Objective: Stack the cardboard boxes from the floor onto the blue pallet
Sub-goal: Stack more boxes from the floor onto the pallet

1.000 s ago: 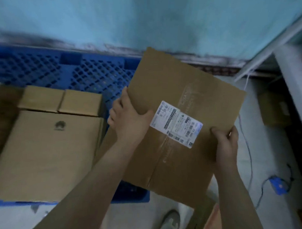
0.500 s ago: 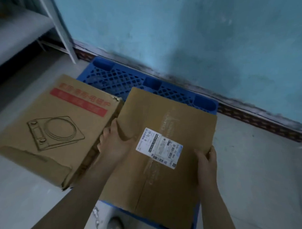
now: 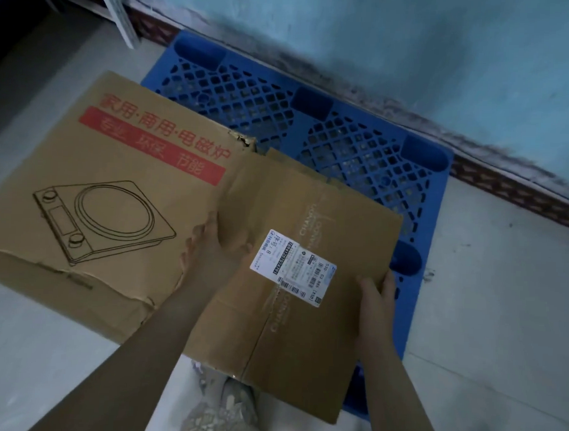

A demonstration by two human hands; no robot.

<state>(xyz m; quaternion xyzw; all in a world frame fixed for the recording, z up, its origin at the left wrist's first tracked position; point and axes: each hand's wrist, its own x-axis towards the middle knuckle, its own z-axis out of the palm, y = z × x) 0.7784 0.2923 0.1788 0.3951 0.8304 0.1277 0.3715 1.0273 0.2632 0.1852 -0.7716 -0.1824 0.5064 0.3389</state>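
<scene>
Head view: flat brown cardboard box with white label (image 3: 293, 299), gripped at opposite edges by left hand (image 3: 211, 245) and right hand (image 3: 379, 292), long axis toward the blue lattice plastic pallet (image 3: 359, 147) ahead.

I am viewing a dim feed with a cool blue-green cast. No direct light source is showing. The upper-left corner is falling into deep shadow. Wide-angle distortion is bending the skirting line (image 3: 409, 119). The whole frame is reading soft; the white label (image 3: 292, 267) is rendering its fine print illegibly.
</scene>
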